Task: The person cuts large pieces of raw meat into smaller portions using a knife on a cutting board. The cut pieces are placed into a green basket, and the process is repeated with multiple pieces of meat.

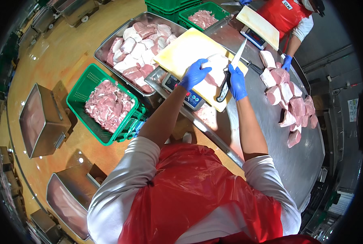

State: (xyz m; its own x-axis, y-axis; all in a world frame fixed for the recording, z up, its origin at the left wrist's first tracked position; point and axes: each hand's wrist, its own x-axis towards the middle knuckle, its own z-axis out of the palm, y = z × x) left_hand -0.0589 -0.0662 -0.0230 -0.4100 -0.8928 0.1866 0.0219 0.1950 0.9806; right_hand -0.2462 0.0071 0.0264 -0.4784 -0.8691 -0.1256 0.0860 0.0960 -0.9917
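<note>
My blue-gloved left hand [195, 75] grips the left edge of a pale meat piece [214, 64] on a yellowish cutting board [180, 44]. My blue-gloved right hand [237, 83] is closed on a black-handled knife [240, 52] beside that piece, blade angled up and away from me. The board rests over a digital scale [193, 99]. A rod-like tool with a black handle [254, 67] lies just right of the board. A steel tub of large meat cuts [107, 44] stands at the board's upper left.
Loose meat chunks [287, 91] lie on the steel table [287, 171] at right. A co-worker in a red apron [285, 16] reaches beside another board [257, 22]. Green crates of trimmings [80, 93] stand left and at the back [193, 12]. Steel bins on wheels [47, 122] stand on the floor.
</note>
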